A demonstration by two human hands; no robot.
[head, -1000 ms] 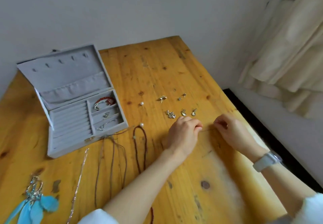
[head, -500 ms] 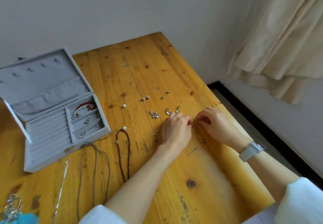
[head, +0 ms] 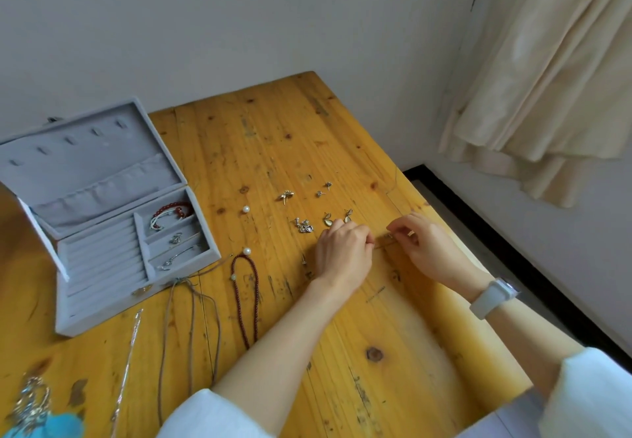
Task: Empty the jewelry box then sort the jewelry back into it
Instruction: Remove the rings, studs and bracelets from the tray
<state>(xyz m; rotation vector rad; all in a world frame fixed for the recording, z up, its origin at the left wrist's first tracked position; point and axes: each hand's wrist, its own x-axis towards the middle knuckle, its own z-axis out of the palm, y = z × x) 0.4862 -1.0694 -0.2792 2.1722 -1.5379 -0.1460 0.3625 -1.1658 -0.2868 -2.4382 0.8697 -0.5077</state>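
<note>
Both hands at 1 small piece, desk centre-right.
I see left hand (head: 343, 253) and right hand (head: 422, 246) with curled fingers pinching a thin piece (head: 384, 241) near the earrings (head: 337, 218); jewelry box (head: 102, 232) open.

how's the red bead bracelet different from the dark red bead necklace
The red bead bracelet lies inside the grey jewelry box, top right compartment; the dark red bead necklace lies on the wooden table. The bracelet forms a short curve, the necklace a long narrow loop. Both are beaded.

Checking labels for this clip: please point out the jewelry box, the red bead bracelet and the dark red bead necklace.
jewelry box (head: 102, 304): head view, front wall of the tray.
red bead bracelet (head: 171, 205): head view, top arc of beads.
dark red bead necklace (head: 255, 297): head view, right strand of the loop.
</note>
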